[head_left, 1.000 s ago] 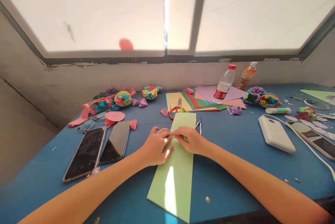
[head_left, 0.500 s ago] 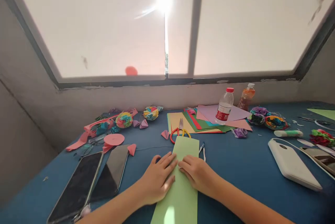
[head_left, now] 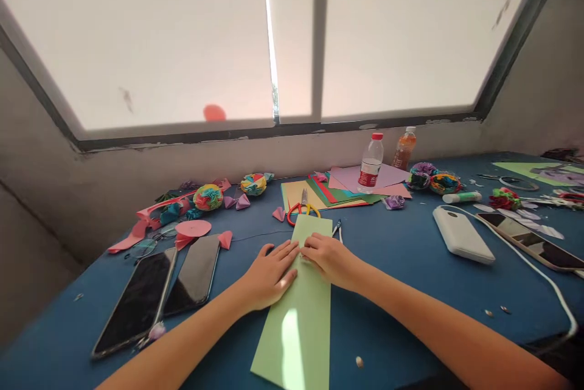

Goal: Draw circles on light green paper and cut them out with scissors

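Three phones (head_left: 194, 273), two bottles (head_left: 368, 176) (plus one powerbank (head_left: 463, 238))

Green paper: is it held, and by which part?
The left hand rests spread across the left edge of the green paper, toward its far end. Whether the right hand, curled there, pinches it cannot be told.

I see two phones (head_left: 137, 302) side by side, lower left | glasses (head_left: 145, 247) just above them | two bottles (head_left: 370, 165), right of centre | power bank (head_left: 460, 235) near a third phone (head_left: 531, 241), right | glue stick (head_left: 462, 197) above that power bank | window (head_left: 182, 43) across the top
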`<state>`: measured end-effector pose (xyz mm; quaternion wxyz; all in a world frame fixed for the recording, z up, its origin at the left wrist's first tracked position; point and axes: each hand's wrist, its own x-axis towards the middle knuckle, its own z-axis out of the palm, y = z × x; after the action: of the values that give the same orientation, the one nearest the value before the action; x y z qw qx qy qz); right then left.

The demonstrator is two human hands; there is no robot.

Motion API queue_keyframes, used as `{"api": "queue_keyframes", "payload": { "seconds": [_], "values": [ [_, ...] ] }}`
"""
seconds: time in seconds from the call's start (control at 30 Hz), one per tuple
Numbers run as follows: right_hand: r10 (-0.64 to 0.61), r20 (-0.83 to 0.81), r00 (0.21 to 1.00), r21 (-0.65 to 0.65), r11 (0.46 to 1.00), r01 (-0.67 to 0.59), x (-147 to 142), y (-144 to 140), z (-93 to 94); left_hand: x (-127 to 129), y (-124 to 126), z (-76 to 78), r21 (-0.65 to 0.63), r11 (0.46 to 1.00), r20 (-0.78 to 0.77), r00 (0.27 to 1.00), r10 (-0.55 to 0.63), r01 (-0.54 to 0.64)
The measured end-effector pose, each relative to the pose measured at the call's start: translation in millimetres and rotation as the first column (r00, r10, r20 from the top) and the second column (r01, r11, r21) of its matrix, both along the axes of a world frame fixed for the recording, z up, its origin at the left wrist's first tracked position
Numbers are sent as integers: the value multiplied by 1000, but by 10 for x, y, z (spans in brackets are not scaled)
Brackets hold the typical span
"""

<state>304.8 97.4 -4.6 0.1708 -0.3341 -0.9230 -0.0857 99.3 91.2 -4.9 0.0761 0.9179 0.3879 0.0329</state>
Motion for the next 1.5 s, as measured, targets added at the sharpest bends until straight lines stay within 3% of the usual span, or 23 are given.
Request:
{"api": "queue_keyframes", "payload": {
  "seconds": [0.23,0.4,0.53,0.73,1.03,1.23,1.5],
  "values": [
    [51,-71,996,-8,999,-51,19,9,-82,8,37,-48,27,1000,-5,1000,-11,11],
    [31,-53,998,-92,995,-36,123,70,-121,23,33,-59,24,1000,23,1000,8,-8],
    [-23,-215,976,-179,984,-16,133,100,-132,20,47,-78,14,1000,57,998,13,-14],
    [163,-293,942,-142,967,-211,98,101,-111,25,34,-65,26,1000,-11,1000,-15,15],
    [218,-320,922,-144,951,-274,33,98,-126,48,24,-17,-13,1000,-48,999,-4,4],
    [236,-132,963,-87,965,-248,46,78,-87,33,22,-53,-21,1000,-22,1000,12,-13],
    [86,168,982,-93,993,-71,25,-51,101,20,15,-80,-35,999,-29,999,25,-26]
  ]
}}
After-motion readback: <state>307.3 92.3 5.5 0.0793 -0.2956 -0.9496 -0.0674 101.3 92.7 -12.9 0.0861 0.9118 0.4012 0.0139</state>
